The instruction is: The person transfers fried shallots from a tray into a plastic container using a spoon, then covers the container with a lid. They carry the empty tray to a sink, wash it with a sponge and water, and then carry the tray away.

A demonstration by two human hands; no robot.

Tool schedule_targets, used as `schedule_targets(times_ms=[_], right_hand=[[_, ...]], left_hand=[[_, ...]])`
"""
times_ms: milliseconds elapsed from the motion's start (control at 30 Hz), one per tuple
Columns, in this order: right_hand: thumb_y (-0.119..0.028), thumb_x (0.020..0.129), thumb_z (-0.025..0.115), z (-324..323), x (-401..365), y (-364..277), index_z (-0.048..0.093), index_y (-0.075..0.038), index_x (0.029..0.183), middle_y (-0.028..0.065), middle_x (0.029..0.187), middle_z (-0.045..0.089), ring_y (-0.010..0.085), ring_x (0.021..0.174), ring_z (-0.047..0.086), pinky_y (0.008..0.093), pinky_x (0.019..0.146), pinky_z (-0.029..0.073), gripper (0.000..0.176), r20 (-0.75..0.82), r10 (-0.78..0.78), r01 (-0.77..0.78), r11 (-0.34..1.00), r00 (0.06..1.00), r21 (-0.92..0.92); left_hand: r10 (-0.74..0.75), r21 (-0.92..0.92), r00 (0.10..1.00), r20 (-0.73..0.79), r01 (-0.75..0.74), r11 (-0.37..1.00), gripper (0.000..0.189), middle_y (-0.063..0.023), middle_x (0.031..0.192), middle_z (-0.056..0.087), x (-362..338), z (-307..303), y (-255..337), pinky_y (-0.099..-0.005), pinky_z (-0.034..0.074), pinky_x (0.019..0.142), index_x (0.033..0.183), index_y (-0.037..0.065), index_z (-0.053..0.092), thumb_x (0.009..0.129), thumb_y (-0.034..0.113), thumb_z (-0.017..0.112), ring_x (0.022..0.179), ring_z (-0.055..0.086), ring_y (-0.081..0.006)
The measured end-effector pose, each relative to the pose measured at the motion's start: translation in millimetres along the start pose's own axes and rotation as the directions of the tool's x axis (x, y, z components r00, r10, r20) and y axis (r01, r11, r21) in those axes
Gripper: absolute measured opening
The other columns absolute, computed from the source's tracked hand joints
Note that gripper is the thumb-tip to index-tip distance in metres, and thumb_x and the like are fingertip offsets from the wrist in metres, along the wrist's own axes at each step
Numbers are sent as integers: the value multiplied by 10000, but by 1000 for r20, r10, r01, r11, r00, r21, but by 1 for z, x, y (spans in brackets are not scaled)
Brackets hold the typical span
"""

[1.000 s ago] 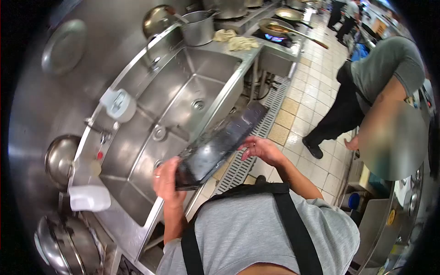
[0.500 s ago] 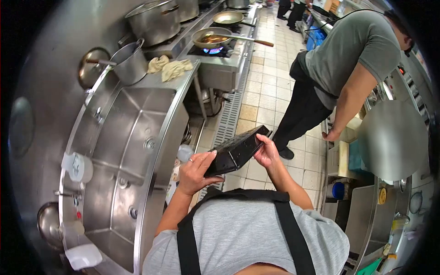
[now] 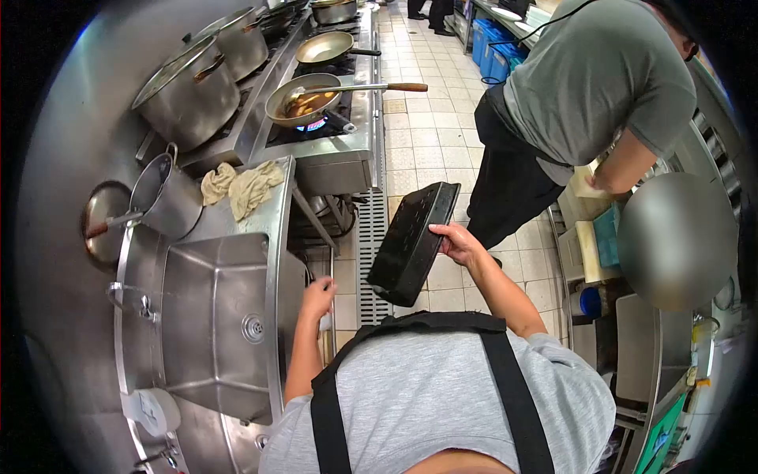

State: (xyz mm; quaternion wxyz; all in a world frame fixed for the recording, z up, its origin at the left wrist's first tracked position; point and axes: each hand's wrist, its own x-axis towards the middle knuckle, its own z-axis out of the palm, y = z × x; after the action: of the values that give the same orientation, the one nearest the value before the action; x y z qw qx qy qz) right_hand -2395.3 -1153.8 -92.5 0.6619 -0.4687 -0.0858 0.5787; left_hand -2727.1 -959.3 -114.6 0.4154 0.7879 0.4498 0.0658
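The black tray (image 3: pixel 410 241) looks glossy and smooth (plastic or coated metal, hard to tell). The sink (image 3: pixel 201 316) is brushed steel with a dull sheen; the rags (image 3: pixel 241 186) are matt, crumpled cloth.

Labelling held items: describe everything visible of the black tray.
The black tray is a shallow rectangular pan with a raised rim and rounded corners, dark and slightly glossy; material unclear. It hangs steeply tilted in the air over the tiled floor, beside the sink. The right hand grips its right long edge; the left hand is off it.
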Motion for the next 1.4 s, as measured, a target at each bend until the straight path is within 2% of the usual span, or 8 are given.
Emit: schedule_targets(times_ms=[100,167,467,667,733,867,1100,1400], right_hand=[[-147,846,631,-22,35,-2,620,-19,983,80,854,685,171,692,660,326,637,545,188,-112,36,-48,993,993,-111],[-147,845,629,-38,59,-1,613,-28,984,63,828,676,161,666,649,316,607,538,184,-201,39,-78,979,979,-190],[-87,845,578,-109,139,-35,565,-45,1021,64,822,635,200,695,630,378,608,539,181,-364,123,-254,906,923,-338],[-69,834,591,-140,179,-82,537,-47,1067,82,856,639,218,751,645,378,616,539,241,-409,47,-248,856,911,-454],[-57,831,587,-148,185,-97,540,-48,1072,72,842,634,201,733,635,350,599,523,246,-421,28,-227,874,906,-430],[-44,827,572,-179,204,-112,559,-35,1056,52,815,617,170,669,588,315,578,470,229,-360,48,-217,869,932,-444],[-62,831,563,-199,225,-130,581,-33,1030,48,802,611,172,678,568,326,595,453,202,-373,75,-250,859,925,-447],[-96,856,542,-217,280,-152,563,-108,981,19,773,580,179,692,568,420,594,475,127,-452,86,-317,825,888,-467]], left_hand=[[-386,-40,788,479,459,887,197,-77,672,607,30,22,-41,-286,433,476,937,83,667,816,231,620,615,640,-181],[-343,-82,790,508,441,894,211,-142,654,618,46,53,-97,-306,382,314,921,10,573,841,204,592,448,605,-208],[-434,125,855,285,416,901,350,-225,726,649,78,185,-254,-422,479,487,874,-77,636,808,266,635,534,626,-311],[-634,-38,674,378,696,717,380,-256,770,660,114,211,-193,-425,468,451,902,-94,621,866,282,581,517,614,-315],[-687,-155,617,383,776,611,268,-260,739,658,107,178,-82,-400,436,373,835,-91,611,871,162,529,477,604,-283],[-684,35,623,379,729,684,194,-188,623,646,145,222,-93,-369,427,356,737,-63,613,804,55,475,453,601,-246],[-700,102,695,163,694,713,239,-89,543,609,142,166,59,-321,383,347,647,45,625,815,207,575,392,533,-177],[-690,90,669,277,696,712,221,-88,539,604,191,217,-97,-354,423,393,661,31,649,810,176,577,427,551,-189]])
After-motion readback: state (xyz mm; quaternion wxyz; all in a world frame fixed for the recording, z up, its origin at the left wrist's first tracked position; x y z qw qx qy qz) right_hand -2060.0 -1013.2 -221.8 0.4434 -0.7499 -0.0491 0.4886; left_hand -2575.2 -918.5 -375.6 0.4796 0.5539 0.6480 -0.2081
